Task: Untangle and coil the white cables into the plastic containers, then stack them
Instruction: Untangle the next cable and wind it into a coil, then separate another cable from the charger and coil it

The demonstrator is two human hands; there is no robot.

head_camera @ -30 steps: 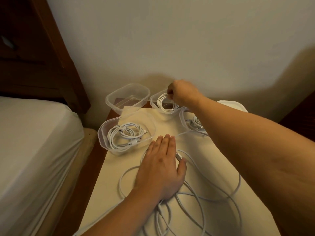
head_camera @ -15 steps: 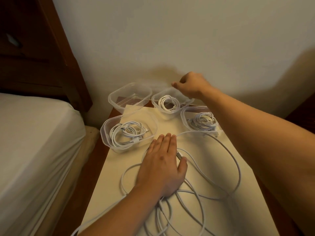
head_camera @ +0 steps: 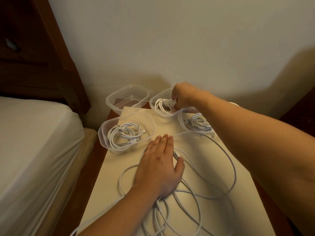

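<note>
Head view: three containers hold coils, back-left container (head_camera: 127, 97) empty. My right hand (head_camera: 183, 97) pinches the coil (head_camera: 162, 106) in its container; left hand (head_camera: 160, 169) flat on loose cables (head_camera: 221, 167) on the surface. Stacking not begun.

Containers (head_camera: 127, 97): clear glossy plastic, showing smooth walls. Cables (head_camera: 211, 183): white, smooth, rubbery-looking sheath, one plug (head_camera: 176, 155) glinting like metal. Table cover (head_camera: 109, 169): cream, matt, paper-like sheet. Headboard (head_camera: 56, 53): dark, smooth-looking wood. Bed sheet (head_camera: 30, 142): white matt cloth, wrinkling. Wall (head_camera: 170, 40): matt paint.
</note>
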